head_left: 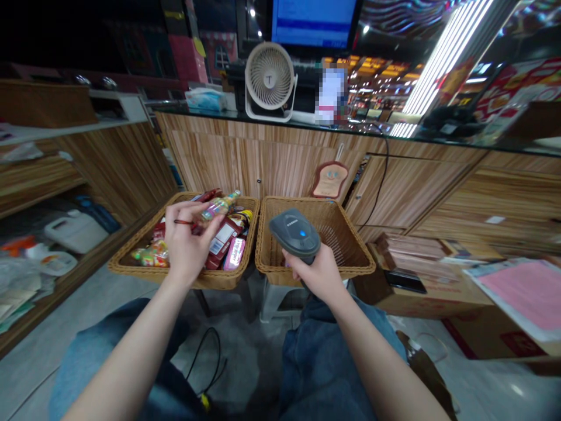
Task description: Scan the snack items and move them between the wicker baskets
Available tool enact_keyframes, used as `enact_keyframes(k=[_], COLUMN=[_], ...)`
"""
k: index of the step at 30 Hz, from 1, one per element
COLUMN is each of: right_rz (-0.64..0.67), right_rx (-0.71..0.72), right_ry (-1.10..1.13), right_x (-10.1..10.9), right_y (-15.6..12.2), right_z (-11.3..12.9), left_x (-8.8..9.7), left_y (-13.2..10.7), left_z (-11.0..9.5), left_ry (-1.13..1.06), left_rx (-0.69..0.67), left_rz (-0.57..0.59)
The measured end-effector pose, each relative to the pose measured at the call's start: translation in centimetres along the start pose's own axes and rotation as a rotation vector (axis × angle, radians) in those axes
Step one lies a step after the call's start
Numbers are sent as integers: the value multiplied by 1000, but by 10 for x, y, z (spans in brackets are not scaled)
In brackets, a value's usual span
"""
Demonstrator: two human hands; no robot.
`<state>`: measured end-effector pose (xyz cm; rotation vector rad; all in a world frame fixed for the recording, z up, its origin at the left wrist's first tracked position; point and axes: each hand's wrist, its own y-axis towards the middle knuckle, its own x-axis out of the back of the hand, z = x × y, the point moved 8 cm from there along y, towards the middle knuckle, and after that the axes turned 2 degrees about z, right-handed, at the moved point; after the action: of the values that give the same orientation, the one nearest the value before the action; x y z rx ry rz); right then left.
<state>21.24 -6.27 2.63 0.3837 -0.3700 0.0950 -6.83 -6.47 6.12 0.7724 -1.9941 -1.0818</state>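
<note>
The left hand (188, 242) is closed in a pinch on a small bottle (218, 207), held just above the left wicker basket (120, 268) and its packets (151, 255). The right hand (312, 273) grips a handheld scanner (294, 235) — head tipped up, over the right basket (307, 202). Farther off, a fan (269, 76) stands on the glass surface (363, 130) — below a monitor (313, 20).

A capital T stands on the hub of the fan (269, 80). The scanner (294, 235) bears a small word on its head, too blurred to read; print on the packets (223, 241) and the blue screen (313, 20) is also illegible.
</note>
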Motion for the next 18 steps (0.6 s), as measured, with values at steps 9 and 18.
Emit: enact_keyframes(k=[9, 18], right_rz=[-20, -98], right_rx=[-9, -39], right_ry=[5, 65], right_x=[3, 36], right_y=[0, -2], right_z=[-2, -4], left_x=[-73, -125], left_y=[46, 40], left_z=[18, -17], left_ry=[245, 275], left_rx=[-108, -264], left_rz=[432, 620])
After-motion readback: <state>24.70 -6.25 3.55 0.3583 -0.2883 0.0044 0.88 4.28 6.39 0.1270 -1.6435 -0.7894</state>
